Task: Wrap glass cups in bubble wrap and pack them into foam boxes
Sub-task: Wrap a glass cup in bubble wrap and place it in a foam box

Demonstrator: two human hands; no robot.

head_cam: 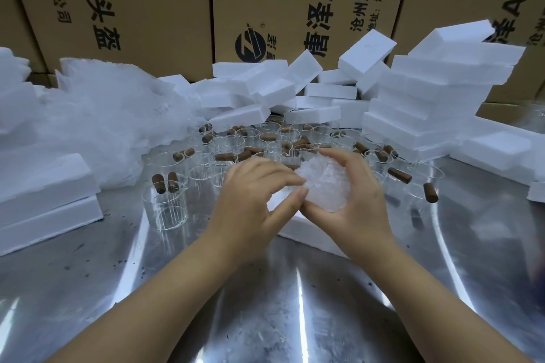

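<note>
While the shiny steel table (265,289) spreads wide and brown cardboard cartons (147,9) wall off the far side, white foam boxes (436,91) tower far right and a crumpled heap of clear bubble wrap (103,115) sits left. Bare glass cups with brown handles (165,206) crowd the middle. Now the hands: the right hand (354,203) curls around a rounded bubble-wrapped cup bundle (324,186), cradling it from the right and below. The left hand (250,194) comes in from the left, fingers fairly straight, tips pressing the wrap. A flat white foam piece (298,227) lies just beneath. The right hand's nearer, so the drop looks its job; the bundle's long axis I can't tell.
</note>
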